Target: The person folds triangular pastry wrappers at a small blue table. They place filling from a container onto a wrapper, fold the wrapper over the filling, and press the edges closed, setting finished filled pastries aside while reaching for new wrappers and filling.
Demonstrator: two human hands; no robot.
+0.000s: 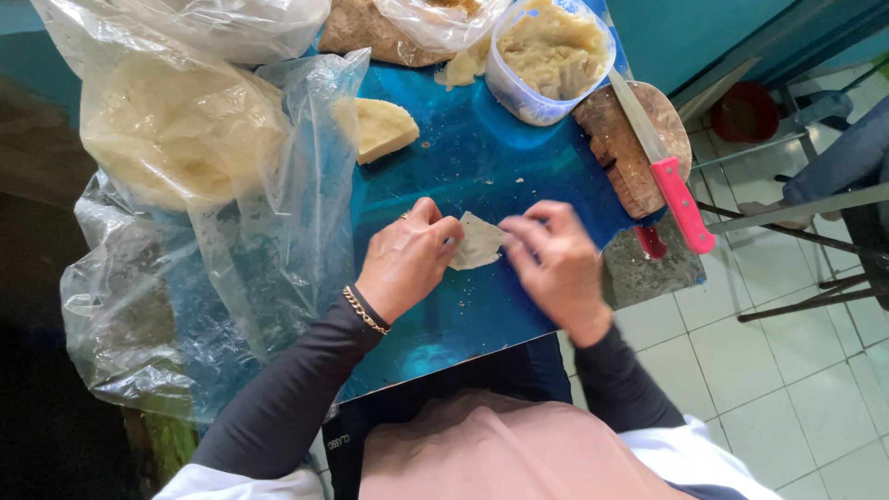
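Note:
A thin pale dough wrapper (pixel 478 244) lies folded over the shiny blue tabletop (pixel 482 167). My left hand (pixel 407 257) pinches its left edge, with a ring and a chain bracelet showing. My right hand (pixel 556 261) grips the wrapper's right edge with thumb and fingers. Both wrists wear dark sleeves. A stack of quarter-cut wrappers (pixel 381 128) rests farther back on the table. A clear plastic tub (pixel 548 57) full of pale mashed filling stands at the back.
A round wooden board (pixel 622 148) carries a knife with a pink handle (pixel 669 180) at the right. Crumpled clear plastic bags (pixel 185 139) with round wrappers cover the left side. White tiled floor (pixel 796 380) and metal chair legs lie to the right.

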